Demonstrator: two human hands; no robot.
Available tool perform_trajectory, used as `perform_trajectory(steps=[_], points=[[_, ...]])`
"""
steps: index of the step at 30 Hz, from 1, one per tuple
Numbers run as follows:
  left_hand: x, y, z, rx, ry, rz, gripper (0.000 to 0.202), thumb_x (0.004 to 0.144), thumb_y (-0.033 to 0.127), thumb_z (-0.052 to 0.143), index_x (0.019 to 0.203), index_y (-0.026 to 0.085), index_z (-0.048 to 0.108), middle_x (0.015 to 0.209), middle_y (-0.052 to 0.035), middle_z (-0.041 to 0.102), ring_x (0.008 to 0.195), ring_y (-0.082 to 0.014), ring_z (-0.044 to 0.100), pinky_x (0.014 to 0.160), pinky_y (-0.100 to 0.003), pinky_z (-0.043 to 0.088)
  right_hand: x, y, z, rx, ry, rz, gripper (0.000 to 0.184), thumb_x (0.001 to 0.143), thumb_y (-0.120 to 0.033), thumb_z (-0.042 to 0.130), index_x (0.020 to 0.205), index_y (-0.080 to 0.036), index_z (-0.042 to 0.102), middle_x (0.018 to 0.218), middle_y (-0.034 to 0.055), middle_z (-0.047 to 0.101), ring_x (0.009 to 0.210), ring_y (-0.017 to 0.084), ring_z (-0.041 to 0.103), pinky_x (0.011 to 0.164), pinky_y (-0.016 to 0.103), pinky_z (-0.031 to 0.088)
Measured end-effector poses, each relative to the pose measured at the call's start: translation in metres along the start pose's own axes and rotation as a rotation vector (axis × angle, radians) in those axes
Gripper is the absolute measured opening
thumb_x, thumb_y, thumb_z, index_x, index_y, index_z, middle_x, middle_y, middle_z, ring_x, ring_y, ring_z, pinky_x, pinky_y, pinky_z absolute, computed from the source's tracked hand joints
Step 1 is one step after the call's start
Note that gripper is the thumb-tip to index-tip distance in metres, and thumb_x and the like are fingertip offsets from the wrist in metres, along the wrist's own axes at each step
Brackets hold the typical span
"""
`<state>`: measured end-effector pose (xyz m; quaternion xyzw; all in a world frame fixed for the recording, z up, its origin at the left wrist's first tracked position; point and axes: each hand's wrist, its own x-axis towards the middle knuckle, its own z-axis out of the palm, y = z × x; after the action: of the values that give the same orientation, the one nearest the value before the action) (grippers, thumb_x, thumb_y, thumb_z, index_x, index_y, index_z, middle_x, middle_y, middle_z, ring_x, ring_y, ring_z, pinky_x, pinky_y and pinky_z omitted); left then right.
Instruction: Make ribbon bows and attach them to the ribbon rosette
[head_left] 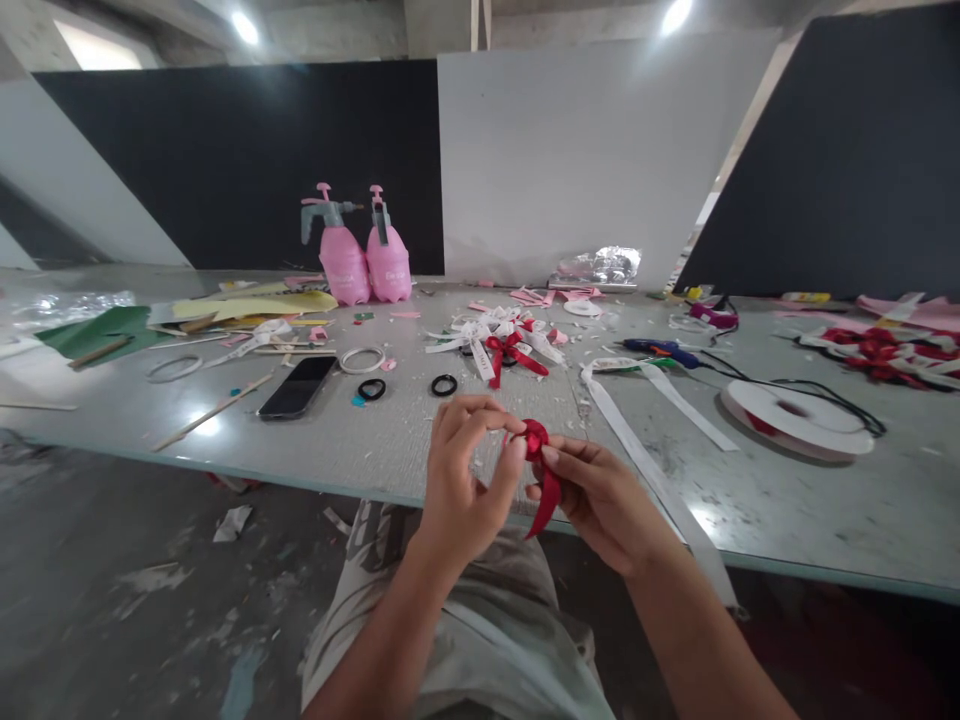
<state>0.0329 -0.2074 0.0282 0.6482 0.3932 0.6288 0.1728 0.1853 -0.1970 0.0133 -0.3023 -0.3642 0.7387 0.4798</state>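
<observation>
While both hands pinch it, glossy looped red ribbon (538, 450), tail dangling

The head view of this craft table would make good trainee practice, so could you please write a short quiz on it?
1. True or false: both hands grip the red ribbon.
2. What lies nearer the phone: A) the pink spray bottles, B) the black ring?
3. Fill in: the white ribbon spool lies to the person's ____.

Key: 1 true: the left hand and right hand pinch it with their fingers. 2 B. 3 right.
</observation>
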Motion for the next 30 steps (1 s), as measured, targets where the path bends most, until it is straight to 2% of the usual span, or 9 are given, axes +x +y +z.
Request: perform_trajectory(steps=[3,8,14,18,21,23,25,28,30], points=[[-0.004,0.000,0.001,0.096,-0.022,0.036,0.013,0.077,0.024,0.072,0.090,0.023,0.070,0.097,-0.0070,0.063,0.098,-0.0232,0.056,0.092,-0.037,0.040,-0.003,-0.003,0.003,-0.015,-0.004,-0.021,0.017,0.072,-0.028,0.081,0.082,-0.015,0.074,0.071,0.0015,0.067,0.060,0.011,0.064,0.059,0.020,0.057],[-0.006,-0.013,0.005,0.126,-0.046,0.088,0.003,0.085,0.023,0.064,0.086,0.021,0.067,0.088,-0.0044,0.064,0.090,-0.0179,0.059,0.085,-0.032,0.043,-0.005,-0.002,0.007,0.026,0.029,-0.036,0.018,0.074,-0.030,0.079,0.085,-0.015,0.076,0.072,0.0014,0.067,0.060,0.009,0.061,0.062,0.020,0.057],[-0.008,-0.014,0.007,-0.022,-0.021,-0.087,0.008,0.088,0.027,0.062,0.085,0.019,0.062,0.083,-0.0016,0.063,0.082,-0.0135,0.058,0.078,-0.025,0.044,-0.004,0.001,0.012,0.162,0.175,-0.051,0.031,0.067,-0.022,0.084,0.096,-0.019,0.075,0.085,0.0012,0.070,0.066,0.008,0.061,0.064,0.019,0.058],[-0.009,-0.018,0.008,-0.073,0.025,-0.209,0.013,0.088,0.031,0.062,0.085,0.019,0.063,0.081,-0.0013,0.064,0.079,-0.0126,0.058,0.077,-0.024,0.043,-0.004,0.005,0.013,0.226,0.209,-0.046,0.033,0.064,-0.021,0.086,0.095,-0.020,0.073,0.076,-0.0020,0.065,0.059,0.006,0.057,0.058,0.017,0.057],[-0.007,-0.023,0.009,-0.175,0.083,-0.277,0.016,0.088,0.034,0.062,0.086,0.018,0.062,0.081,-0.0019,0.064,0.076,-0.0120,0.059,0.073,-0.023,0.045,-0.005,0.009,0.013,0.241,0.191,-0.059,0.028,0.066,-0.026,0.085,0.089,-0.019,0.071,0.067,-0.0041,0.058,0.052,0.005,0.050,0.045,0.013,0.048],[-0.005,-0.025,0.009,-0.257,0.111,-0.313,0.019,0.087,0.036,0.063,0.086,0.017,0.061,0.077,-0.0014,0.063,0.072,-0.0114,0.059,0.070,-0.022,0.046,-0.006,0.011,0.012,0.192,0.176,-0.067,0.026,0.070,-0.032,0.082,0.087,-0.019,0.069,0.062,-0.0051,0.052,0.048,0.005,0.044,0.038,0.013,0.042],[-0.003,-0.025,0.009,-0.326,0.119,-0.353,0.021,0.086,0.037,0.064,0.085,0.017,0.059,0.073,-0.0004,0.062,0.067,-0.0105,0.059,0.067,-0.022,0.047,-0.006,0.013,0.011,0.077,0.184,-0.085,0.027,0.074,-0.039,0.078,0.088,-0.019,0.067,0.062,-0.0054,0.050,0.045,0.005,0.041,0.037,0.015,0.040],[-0.002,-0.023,0.009,-0.383,0.113,-0.395,0.022,0.084,0.037,0.066,0.084,0.016,0.058,0.069,0.0006,0.061,0.061,-0.0096,0.058,0.062,-0.021,0.047,-0.007,0.014,0.009,-0.185,0.203,-0.195,0.036,0.076,-0.047,0.073,0.098,-0.020,0.066,0.075,-0.0017,0.058,0.053,0.007,0.048,0.043,0.018,0.045],[-0.001,-0.022,0.008,-0.384,0.099,-0.403,0.021,0.083,0.035,0.067,0.083,0.016,0.059,0.068,0.0004,0.061,0.061,-0.0096,0.058,0.062,-0.021,0.047,-0.007,0.013,0.008,-0.391,0.199,-0.283,0.043,0.073,-0.045,0.076,0.106,-0.021,0.065,0.088,0.0016,0.062,0.064,0.010,0.055,0.049,0.019,0.047]])
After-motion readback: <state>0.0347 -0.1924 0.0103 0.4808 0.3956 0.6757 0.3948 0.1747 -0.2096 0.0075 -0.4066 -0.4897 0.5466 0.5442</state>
